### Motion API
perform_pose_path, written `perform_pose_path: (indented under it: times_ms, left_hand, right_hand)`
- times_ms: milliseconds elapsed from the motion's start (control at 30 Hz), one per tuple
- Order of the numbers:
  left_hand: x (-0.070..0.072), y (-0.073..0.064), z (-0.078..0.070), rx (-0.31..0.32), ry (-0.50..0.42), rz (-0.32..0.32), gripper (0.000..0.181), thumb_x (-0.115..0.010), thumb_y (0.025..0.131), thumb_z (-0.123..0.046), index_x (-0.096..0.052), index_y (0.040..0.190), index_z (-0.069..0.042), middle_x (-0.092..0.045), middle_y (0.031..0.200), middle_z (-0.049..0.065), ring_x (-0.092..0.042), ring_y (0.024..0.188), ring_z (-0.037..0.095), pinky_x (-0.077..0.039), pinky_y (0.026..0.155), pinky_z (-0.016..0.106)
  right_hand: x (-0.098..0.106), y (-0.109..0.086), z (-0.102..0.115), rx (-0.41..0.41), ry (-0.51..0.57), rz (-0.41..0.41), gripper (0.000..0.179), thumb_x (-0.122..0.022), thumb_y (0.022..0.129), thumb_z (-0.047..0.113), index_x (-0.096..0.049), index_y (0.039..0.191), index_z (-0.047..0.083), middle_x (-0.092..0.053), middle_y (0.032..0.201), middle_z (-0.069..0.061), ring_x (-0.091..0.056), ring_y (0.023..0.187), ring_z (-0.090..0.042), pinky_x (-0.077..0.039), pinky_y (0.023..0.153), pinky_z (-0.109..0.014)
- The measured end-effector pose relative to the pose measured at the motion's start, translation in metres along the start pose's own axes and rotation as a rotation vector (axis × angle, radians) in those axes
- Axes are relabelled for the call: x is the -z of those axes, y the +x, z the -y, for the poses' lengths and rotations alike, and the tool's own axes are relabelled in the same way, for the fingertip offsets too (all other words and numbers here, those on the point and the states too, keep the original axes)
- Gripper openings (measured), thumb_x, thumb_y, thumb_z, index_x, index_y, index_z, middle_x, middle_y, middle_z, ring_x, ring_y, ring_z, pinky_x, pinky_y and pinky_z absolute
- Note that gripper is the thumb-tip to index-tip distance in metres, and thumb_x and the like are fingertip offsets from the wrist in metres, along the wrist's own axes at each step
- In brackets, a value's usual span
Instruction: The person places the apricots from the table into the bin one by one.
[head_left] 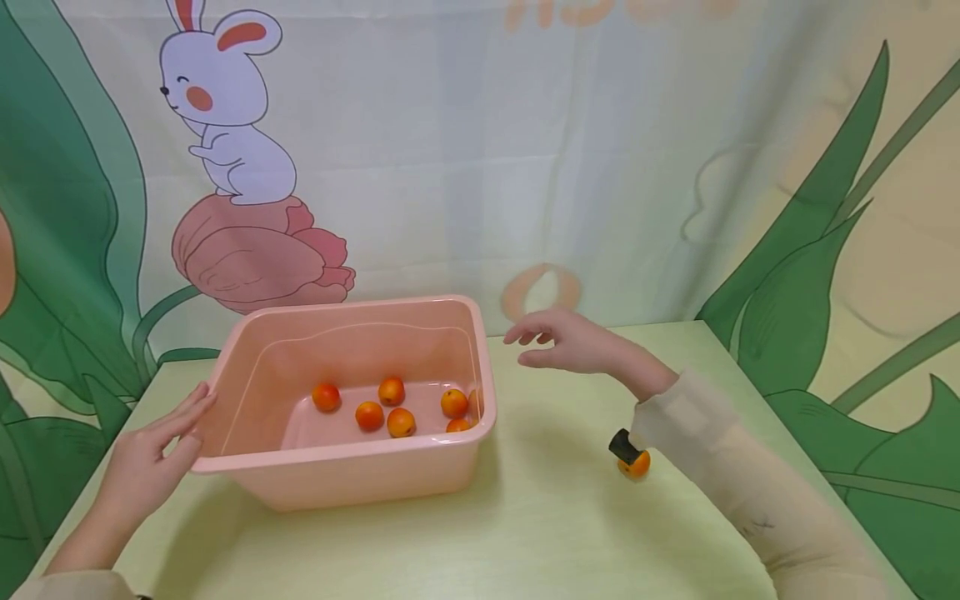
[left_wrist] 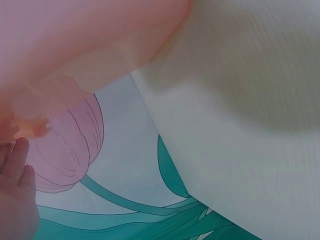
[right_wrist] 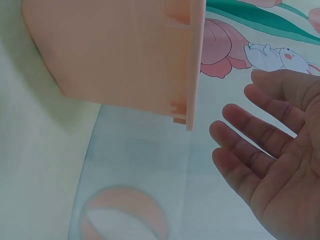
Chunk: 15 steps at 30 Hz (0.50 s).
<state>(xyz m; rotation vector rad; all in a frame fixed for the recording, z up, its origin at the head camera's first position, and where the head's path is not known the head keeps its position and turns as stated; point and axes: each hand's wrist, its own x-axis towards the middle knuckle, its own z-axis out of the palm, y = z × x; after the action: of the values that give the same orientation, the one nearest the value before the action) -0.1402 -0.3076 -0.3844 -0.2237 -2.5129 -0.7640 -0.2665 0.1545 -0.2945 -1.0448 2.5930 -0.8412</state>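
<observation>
A pink plastic basin (head_left: 360,475) stands on the table with several small round orange-red fruits (head_left: 369,416) on its floor. At its left rim, my left hand (head_left: 142,467) rests with extended fingers against the edge. Only the fingertips of that hand show at the lower left of the left wrist view. To the right of the basin, my right hand (head_left: 566,340) hovers apart from the rim, fingers loosely bent and holding nothing. Its palm and spread fingers show in the right wrist view, beside the basin's outer wall (right_wrist: 115,55).
Another orange fruit (head_left: 636,466) lies on the table (head_left: 570,533) below the right sleeve, partly covered by a black piece (head_left: 625,447) at the wrist. A printed cloth (head_left: 420,167) with a rabbit and leaves hangs behind the table.
</observation>
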Motion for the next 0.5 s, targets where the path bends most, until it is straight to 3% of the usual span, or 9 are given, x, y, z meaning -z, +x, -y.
perform_pose_path:
  times_ms: [200,500]
  left_hand:
    - [0.000,0.000,0.000,0.006,-0.003,0.003,0.038,-0.050,0.084,-0.008,-0.056,0.121,-0.013,-0.033,0.122,-0.039,-0.025,0.102,-0.030,-0.023,0.072,-0.008]
    - [0.000,0.001,0.001,0.011,-0.005,0.005,0.038,-0.050,0.084,-0.008,-0.055,0.121,-0.013,-0.033,0.122,-0.039,-0.025,0.102,-0.031,-0.025,0.071,-0.007]
  right_hand:
    - [-0.005,-0.013,-0.014,0.023,0.019,-0.033,0.027,-0.059,0.083,0.015,-0.060,0.109,0.008,-0.061,0.110,-0.004,-0.055,0.101,-0.022,-0.044,0.088,-0.041]
    - [-0.019,-0.025,-0.035,-0.048,0.028,0.006,0.027,-0.058,0.083,0.015,-0.059,0.110,0.012,-0.059,0.112,-0.002,-0.055,0.102,-0.021,-0.042,0.090,-0.041]
